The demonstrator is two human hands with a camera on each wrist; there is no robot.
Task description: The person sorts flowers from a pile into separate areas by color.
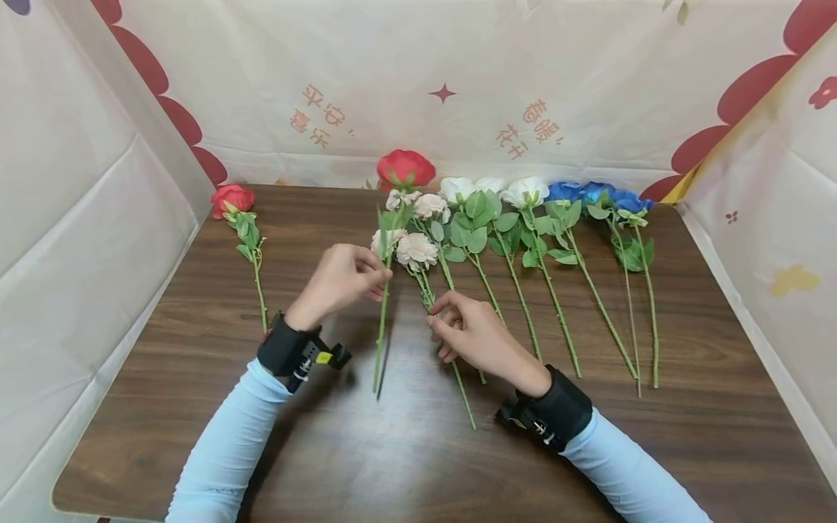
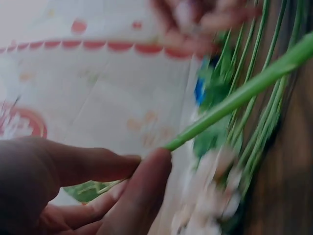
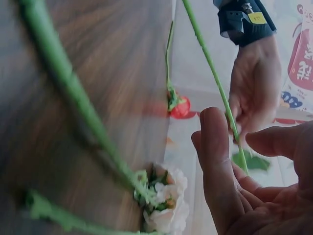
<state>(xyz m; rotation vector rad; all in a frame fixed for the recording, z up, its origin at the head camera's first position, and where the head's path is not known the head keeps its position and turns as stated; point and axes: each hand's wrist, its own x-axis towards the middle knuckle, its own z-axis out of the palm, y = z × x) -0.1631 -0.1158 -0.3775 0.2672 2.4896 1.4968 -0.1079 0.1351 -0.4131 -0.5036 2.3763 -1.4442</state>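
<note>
My left hand (image 1: 336, 285) pinches the green stem of a red artificial rose (image 1: 405, 171) between thumb and fingers, holding it above the table with the bloom pointing away. In the left wrist view the stem (image 2: 234, 100) runs up and right from the fingertips. My right hand (image 1: 480, 335) hovers over the stems of the pale pink flowers (image 1: 417, 250). Its thumb and fingers are apart with nothing gripped between them in the right wrist view. Another red rose (image 1: 232, 199) lies at the table's left.
Several white roses (image 1: 525, 192) and blue roses (image 1: 596, 193) lie in a row to the right, stems toward me. The brown wooden table (image 1: 392, 465) is bordered by printed cloth walls (image 1: 418, 58) at the back and both sides.
</note>
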